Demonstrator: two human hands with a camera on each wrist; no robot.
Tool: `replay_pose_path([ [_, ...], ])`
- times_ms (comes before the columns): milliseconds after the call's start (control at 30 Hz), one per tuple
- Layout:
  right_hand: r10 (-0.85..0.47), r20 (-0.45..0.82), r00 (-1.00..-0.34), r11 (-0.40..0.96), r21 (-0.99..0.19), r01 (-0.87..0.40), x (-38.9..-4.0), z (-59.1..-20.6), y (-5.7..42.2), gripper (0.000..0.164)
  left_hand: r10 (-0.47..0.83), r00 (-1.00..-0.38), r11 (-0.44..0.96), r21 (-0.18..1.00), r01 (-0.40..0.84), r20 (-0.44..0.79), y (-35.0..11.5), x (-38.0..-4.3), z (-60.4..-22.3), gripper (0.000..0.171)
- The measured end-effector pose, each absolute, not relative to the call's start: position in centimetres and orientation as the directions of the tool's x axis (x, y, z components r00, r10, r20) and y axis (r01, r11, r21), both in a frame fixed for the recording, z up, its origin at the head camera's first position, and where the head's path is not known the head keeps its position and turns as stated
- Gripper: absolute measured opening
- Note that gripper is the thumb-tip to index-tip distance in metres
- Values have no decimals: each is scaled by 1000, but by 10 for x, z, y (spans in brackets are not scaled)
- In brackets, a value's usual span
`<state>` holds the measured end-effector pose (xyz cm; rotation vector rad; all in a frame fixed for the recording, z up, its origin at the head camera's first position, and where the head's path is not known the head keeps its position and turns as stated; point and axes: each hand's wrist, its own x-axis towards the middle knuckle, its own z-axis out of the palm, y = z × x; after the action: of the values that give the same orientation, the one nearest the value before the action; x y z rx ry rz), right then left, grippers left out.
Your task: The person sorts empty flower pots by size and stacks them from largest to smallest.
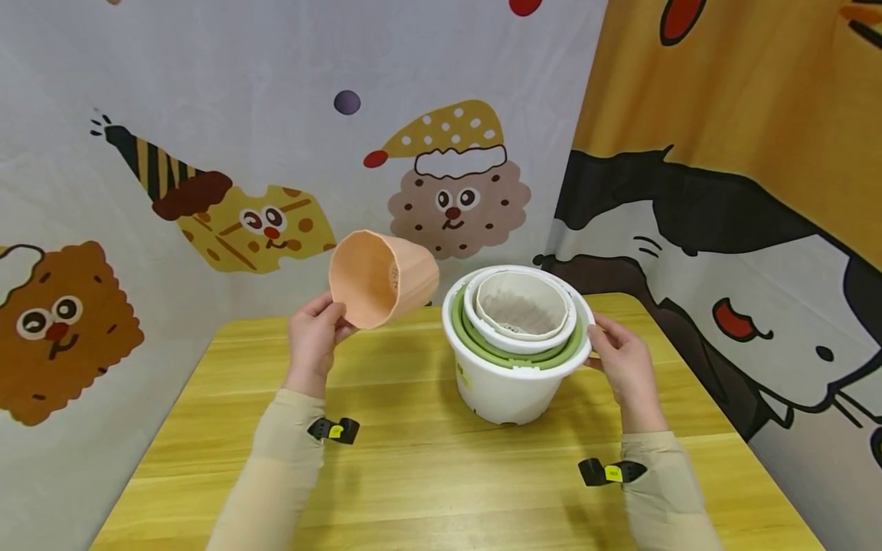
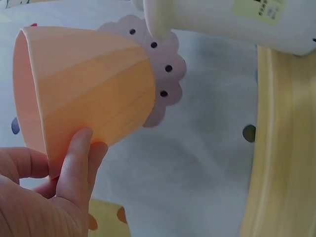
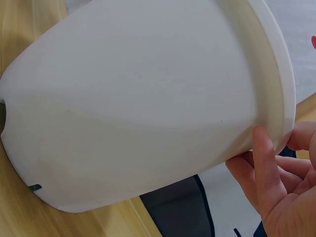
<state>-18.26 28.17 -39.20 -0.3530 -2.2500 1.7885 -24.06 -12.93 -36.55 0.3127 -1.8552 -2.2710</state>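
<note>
An orange-pink flower pot (image 1: 413,274) with drain holes in its base hangs tilted above the table, its mouth turned left toward my left hand (image 1: 313,337). Thumb and fingers pinch that pot's rim, as the left wrist view shows too. A large white flower pot (image 1: 506,394) stands upright on the table. Nested inside it are a green pot (image 1: 460,325), a smaller white pot (image 1: 521,342) and a cream pot (image 1: 524,295) with a stained inside. At the big pot's right rim, my right hand (image 1: 627,367) grips the edge between thumb and fingers.
The wooden table (image 1: 413,474) has its back edge just behind the pots. A cartoon-printed curtain (image 1: 262,92) hangs behind, and a yellow one (image 1: 772,115) hangs at the right. A label (image 2: 260,9) is stuck on the large white pot.
</note>
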Motion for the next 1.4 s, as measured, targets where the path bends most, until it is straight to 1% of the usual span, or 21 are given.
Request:
replay_pose_path([
  [200, 340, 32, -940, 217, -975, 45, -182, -392, 282, 47, -252, -967, -228, 973, 37, -22, -117, -239, -356, 35],
  [433, 338, 34, -941, 219, -975, 44, -182, -392, 282, 48, -218, -975, -247, 964, 100, 45, -102, -239, -342, 33],
  [833, 345, 28, -938, 213, -976, 49, -182, -391, 281, 47, -159, -980, -247, 956, 156, 118, -78, -237, -315, 30],
  [1067, 344, 28, -938, 213, -976, 50, -182, -390, 281, 46, -122, -980, -223, 958, 179, 155, -67, -237, -308, 29],
  [1400, 345, 36, -938, 218, -975, 43, -182, -391, 281, 46, -107, -974, -140, 967, 214, 200, -49, -239, -298, 29],
])
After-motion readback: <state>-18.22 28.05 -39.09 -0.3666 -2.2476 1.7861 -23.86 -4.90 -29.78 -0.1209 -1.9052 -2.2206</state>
